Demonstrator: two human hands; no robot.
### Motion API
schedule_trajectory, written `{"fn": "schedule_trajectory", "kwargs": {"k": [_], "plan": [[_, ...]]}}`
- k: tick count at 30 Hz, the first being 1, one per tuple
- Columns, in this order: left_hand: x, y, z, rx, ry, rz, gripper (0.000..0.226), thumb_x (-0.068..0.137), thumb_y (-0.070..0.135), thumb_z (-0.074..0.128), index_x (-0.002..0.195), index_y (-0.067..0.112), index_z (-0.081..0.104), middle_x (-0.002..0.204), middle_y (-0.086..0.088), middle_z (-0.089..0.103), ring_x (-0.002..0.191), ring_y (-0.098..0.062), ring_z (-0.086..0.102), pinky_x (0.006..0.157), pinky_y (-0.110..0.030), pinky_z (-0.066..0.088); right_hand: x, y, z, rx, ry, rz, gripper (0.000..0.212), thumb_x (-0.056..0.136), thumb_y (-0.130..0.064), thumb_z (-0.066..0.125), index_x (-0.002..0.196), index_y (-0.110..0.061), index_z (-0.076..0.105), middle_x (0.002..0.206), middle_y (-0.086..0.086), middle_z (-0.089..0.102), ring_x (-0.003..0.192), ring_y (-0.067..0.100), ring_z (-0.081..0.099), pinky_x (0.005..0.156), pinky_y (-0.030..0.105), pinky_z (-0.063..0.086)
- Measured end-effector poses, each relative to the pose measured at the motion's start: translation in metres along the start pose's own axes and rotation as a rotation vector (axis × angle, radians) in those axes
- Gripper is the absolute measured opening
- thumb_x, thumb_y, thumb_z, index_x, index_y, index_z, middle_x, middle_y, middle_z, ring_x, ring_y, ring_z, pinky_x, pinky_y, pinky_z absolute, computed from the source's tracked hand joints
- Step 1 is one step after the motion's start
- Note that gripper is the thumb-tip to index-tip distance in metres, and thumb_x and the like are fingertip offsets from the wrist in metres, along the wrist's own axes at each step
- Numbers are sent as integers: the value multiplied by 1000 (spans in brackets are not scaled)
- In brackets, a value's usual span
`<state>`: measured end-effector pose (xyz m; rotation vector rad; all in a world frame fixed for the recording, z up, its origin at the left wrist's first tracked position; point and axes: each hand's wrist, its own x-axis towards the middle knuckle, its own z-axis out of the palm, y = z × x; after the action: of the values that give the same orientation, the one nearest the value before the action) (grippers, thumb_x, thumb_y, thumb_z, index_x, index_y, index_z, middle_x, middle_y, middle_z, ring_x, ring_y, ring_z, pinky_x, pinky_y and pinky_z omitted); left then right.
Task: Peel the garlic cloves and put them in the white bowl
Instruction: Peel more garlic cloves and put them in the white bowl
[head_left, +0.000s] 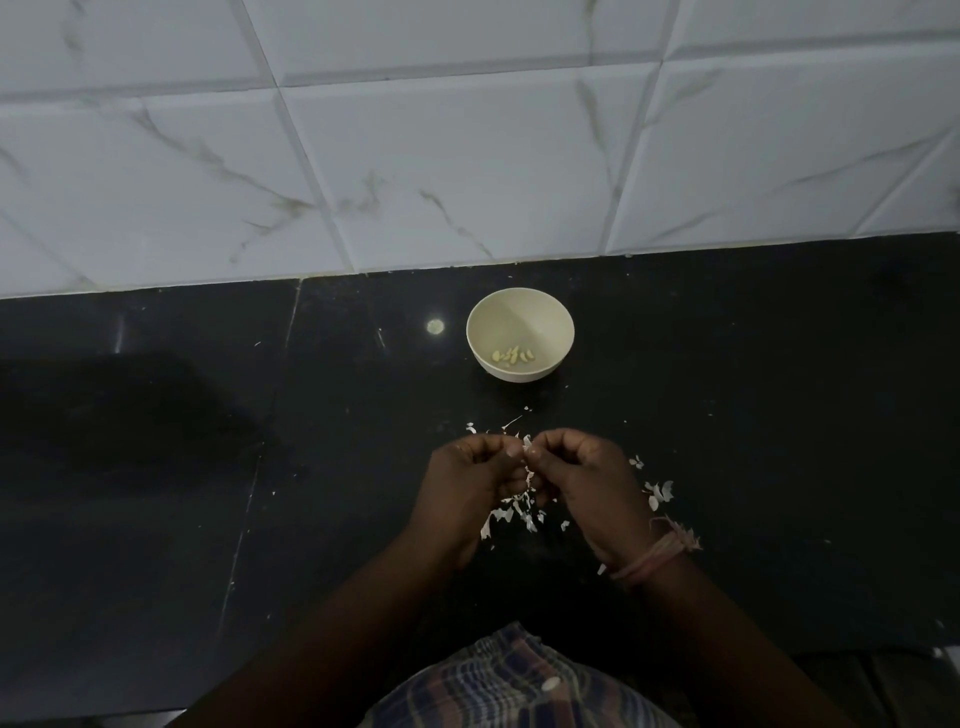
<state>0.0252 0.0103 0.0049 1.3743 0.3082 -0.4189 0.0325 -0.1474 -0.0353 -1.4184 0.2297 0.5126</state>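
A white bowl (519, 312) stands on the black counter near the tiled wall, with several peeled garlic cloves (513, 356) at its bottom. In front of it my left hand (467, 483) and my right hand (587, 478) meet above the counter. Both pinch a small garlic clove (527, 443) between thumbs and fingertips, and a strip of white skin hangs down between them. The clove itself is mostly hidden by my fingers.
White bits of garlic skin (658, 491) lie scattered on the black counter (260, 467) under and to the right of my hands. A marbled white tile wall (467, 130) rises behind the bowl. My right wrist wears a thread band (652, 558).
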Motion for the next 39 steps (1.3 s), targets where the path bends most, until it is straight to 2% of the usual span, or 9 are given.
{"fn": "schedule_trajectory", "kwargs": {"k": [4, 8, 15, 18, 24, 30, 34, 36, 39], "plan": [[1, 5, 0, 144, -9, -47, 23, 100, 1, 58, 85, 6, 74, 66, -2, 68, 59, -8, 61, 57, -21, 51, -3, -2, 1, 23, -7, -1, 16, 95, 1, 62, 83, -8, 67, 74, 3, 61, 63, 12, 56, 58, 27, 50], [4, 15, 3, 119, -42, -221, 21, 101, -2, 55, 87, 2, 71, 72, -7, 69, 57, -9, 63, 56, -22, 53, -7, -8, 2, 35, -4, 13, 15, 95, 2, 62, 83, -7, 67, 74, 4, 61, 62, 13, 57, 57, 28, 50], [0, 23, 2, 93, -132, -455, 28, 103, -1, 51, 80, 6, 65, 61, -1, 62, 56, -7, 55, 49, -16, 50, -21, -20, 4, 58, 18, 38, 15, 94, 3, 62, 82, -5, 66, 75, 8, 60, 61, 13, 57, 56, 28, 51], [0, 25, 4, 107, -104, -420, 24, 102, -1, 53, 84, 4, 67, 66, -3, 62, 55, -7, 56, 49, -18, 50, -29, -28, 6, 96, 54, 46, 15, 95, 5, 59, 83, -2, 65, 72, 7, 59, 57, 13, 55, 51, 25, 50], [2, 22, 7, 293, -8, -87, 26, 97, -5, 59, 80, 7, 73, 59, -1, 67, 51, -8, 59, 50, -20, 50, -33, -37, 19, 300, 72, 219, 22, 101, 4, 45, 85, -3, 58, 64, 4, 56, 49, 9, 50, 43, 20, 41], [2, 22, 9, 125, -63, -175, 25, 100, -3, 56, 84, 5, 72, 64, -3, 69, 52, -6, 62, 52, -18, 52, -35, -42, 20, 414, 81, 286, 25, 100, 3, 42, 83, -6, 58, 62, 3, 56, 47, 8, 47, 39, 18, 36], [7, 23, 8, 53, -73, -314, 23, 101, -7, 50, 93, -1, 71, 73, -7, 68, 58, -8, 61, 51, -17, 52, -34, -36, 22, 230, 165, 201, 21, 101, -1, 47, 87, -7, 61, 66, 4, 55, 51, 11, 46, 42, 23, 33], [8, 23, 11, 18, -31, -381, 22, 101, -5, 53, 88, 0, 69, 71, -7, 64, 59, -9, 59, 48, -16, 51, -33, -35, 27, -113, 315, 50, 19, 99, -5, 55, 85, -12, 65, 69, 2, 60, 54, 11, 49, 48, 26, 36], [7, 18, 19, -51, 22, -427, 16, 99, -4, 57, 87, -2, 67, 73, -9, 65, 56, -10, 61, 48, -18, 53, -30, -39, 34, -574, 453, -147, 16, 95, -8, 59, 83, -18, 63, 77, -7, 64, 68, 7, 57, 57, 19, 38]]}}
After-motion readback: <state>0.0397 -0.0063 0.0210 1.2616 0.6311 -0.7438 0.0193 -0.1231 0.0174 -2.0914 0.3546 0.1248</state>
